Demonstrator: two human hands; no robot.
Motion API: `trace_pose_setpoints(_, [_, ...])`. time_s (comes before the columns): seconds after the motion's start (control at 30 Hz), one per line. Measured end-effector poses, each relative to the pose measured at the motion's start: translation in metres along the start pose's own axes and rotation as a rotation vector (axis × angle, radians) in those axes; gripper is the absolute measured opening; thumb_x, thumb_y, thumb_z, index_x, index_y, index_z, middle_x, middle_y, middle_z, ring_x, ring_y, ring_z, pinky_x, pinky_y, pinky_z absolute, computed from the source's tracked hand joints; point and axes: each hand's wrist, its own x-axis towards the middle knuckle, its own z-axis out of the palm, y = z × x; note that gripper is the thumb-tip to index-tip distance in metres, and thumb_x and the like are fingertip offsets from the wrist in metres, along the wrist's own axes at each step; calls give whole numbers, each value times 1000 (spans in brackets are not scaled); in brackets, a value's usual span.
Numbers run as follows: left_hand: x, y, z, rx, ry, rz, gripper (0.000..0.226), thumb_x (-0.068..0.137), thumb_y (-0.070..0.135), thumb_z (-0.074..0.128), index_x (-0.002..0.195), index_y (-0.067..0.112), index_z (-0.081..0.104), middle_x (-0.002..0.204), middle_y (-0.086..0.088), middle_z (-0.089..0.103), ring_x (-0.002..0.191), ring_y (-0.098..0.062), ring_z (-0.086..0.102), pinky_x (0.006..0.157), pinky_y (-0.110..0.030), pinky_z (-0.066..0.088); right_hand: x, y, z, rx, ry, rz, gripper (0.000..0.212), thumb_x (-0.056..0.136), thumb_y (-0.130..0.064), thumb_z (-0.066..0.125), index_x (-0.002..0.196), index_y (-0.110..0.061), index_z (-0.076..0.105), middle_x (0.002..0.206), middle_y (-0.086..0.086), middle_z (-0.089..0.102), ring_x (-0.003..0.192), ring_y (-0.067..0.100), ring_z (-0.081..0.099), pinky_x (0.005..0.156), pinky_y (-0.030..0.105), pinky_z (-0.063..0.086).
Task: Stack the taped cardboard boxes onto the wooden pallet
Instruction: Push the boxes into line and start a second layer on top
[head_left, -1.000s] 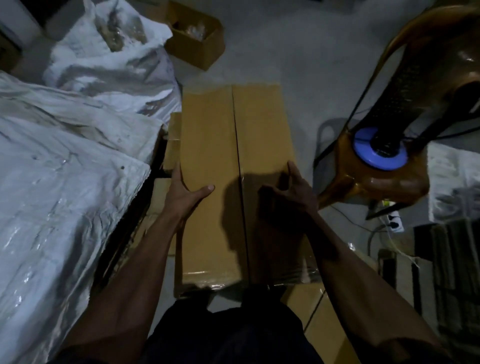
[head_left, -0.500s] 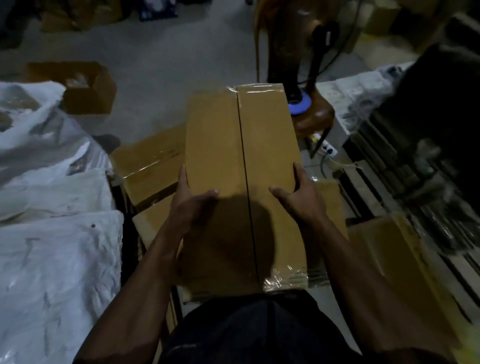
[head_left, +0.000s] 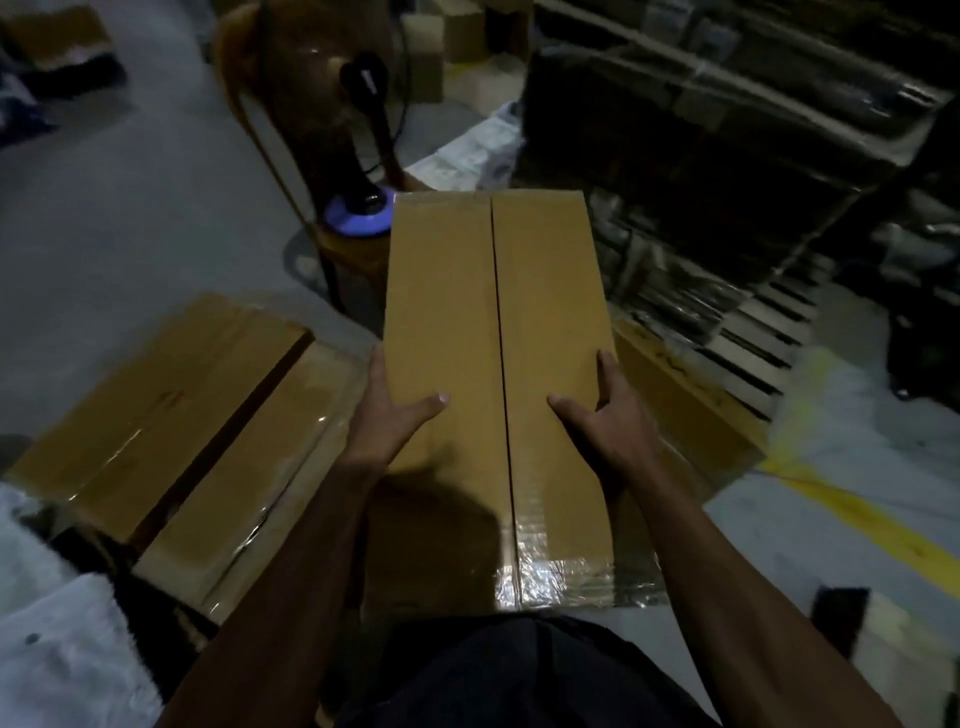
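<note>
My left hand (head_left: 387, 421) and right hand (head_left: 605, 426) clamp the long sides of one taped box (head_left: 498, 374), thumbs on top to steady it | carried at my waist, wooden pallet (head_left: 769, 332) ahead to the right | two more taped boxes (head_left: 171, 431) lie at my left

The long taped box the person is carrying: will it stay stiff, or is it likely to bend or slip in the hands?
The carried box probably stays stiff: its top looks flat, with no sag between the left hand and right hand. It may slip a little, since each hand grips only a side edge with the thumb on top. The glossy tape near the body looks slick.
</note>
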Motion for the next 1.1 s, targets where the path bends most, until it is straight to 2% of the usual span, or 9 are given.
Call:
trace_pose_setpoints(0.13, [-13,13,71,-13,-127,51,99,68,33,87,146,41,26,125,16,54,114,-9,55,99,-42,48,-30,61,-45,38,118,97,112,61,-85,56,154,-42,11,148,7,47,130,33,50,104,56,43])
trace_pose_setpoints(0.3, [-44,28,164,18,-244,64,107,68,33,88,150,42,20,129,10,55,115,-15,57,96,-41,50,-67,141,-99,48,250,206,102,73,-75,64,155,-41,13,149,6,46,131,34,47,105,51,41])
trace_pose_setpoints(0.37, [-60,35,200,32,-282,50,110,70,30,87,153,42,14,131,8,53,115,-16,56,95,-36,49,-82,171,-122,63,283,246,101,74,-73,65,155,-40,14,150,6,45,133,34,46,106,50,40])
trace_pose_setpoints(0.6, [-111,55,330,103,-487,94,104,62,40,88,145,47,25,127,10,58,112,-17,61,95,-50,52,-142,271,-201,141,406,381,107,64,-82,57,154,-43,14,144,4,51,127,31,52,103,51,44])
trace_pose_setpoints(0.7, [-123,66,379,114,-575,112,108,60,45,89,146,48,24,130,9,58,116,-18,59,97,-51,50,-161,304,-229,146,470,432,102,70,-78,61,154,-41,15,142,4,52,126,31,52,100,48,46])
trace_pose_setpoints(0.8, [-128,78,431,125,-676,137,98,68,34,88,144,47,27,129,10,57,115,-16,59,96,-51,51,-170,332,-256,158,537,499,101,71,-79,60,153,-43,14,143,4,50,127,32,51,102,52,44])
trace_pose_setpoints(0.93, [-126,91,505,117,-769,145,101,73,20,85,151,36,22,136,5,51,119,-15,54,100,-45,48,-169,368,-291,177,632,591,101,70,-78,60,153,-42,15,145,4,50,129,32,50,103,53,43])
trace_pose_setpoints(1.0, [-119,99,543,124,-824,169,100,74,17,84,151,35,23,135,6,50,120,-14,53,98,-37,48,-163,383,-309,182,674,634,101,72,-76,62,154,-41,16,146,6,48,130,32,48,103,52,43])
trace_pose_setpoints(1.1, [-98,114,609,160,-923,189,101,74,22,84,151,36,21,138,2,50,121,-19,53,101,-42,47,-144,408,-340,203,738,721,98,77,-71,65,155,-40,15,148,7,46,133,33,45,105,50,40])
